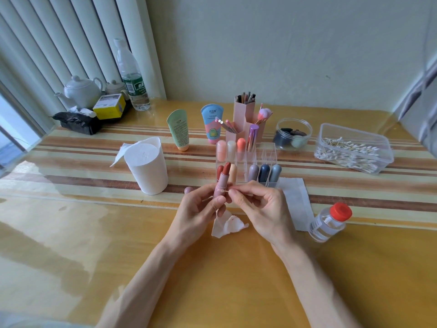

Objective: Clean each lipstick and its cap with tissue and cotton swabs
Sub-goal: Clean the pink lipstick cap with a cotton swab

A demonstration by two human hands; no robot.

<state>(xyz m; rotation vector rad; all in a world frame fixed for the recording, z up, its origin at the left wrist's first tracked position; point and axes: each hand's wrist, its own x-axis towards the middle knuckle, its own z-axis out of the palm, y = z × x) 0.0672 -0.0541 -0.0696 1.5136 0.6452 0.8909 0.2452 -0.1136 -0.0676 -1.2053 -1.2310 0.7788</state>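
Uncapped lipstick (222, 183), red-brown tip upward and slightly tilted, held above the near middle of the table (212, 280). The left hand (201, 209) grips its pink tube with curled fingers. The right hand (257, 204) pinches a cotton swab (225, 191) between thumb and forefinger, the white tip touching the tube. A crumpled, red-stained tissue (227, 226) lies on the table beneath both hands. Just behind stands a clear organizer (267, 157); its front right compartments hold 3 grey and blue lipsticks. A tissue roll (149, 166) stands to the left; a flat tissue sheet (295, 197) and a red-capped bottle (331, 221) lie to the right. A clear box of swabs (352, 150) sits at far right. The surface is glossy yellow wood with a striped band across the middle, and it reflects light. Behind it are a pale green wall (283, 43) and vertical blinds (59, 43).
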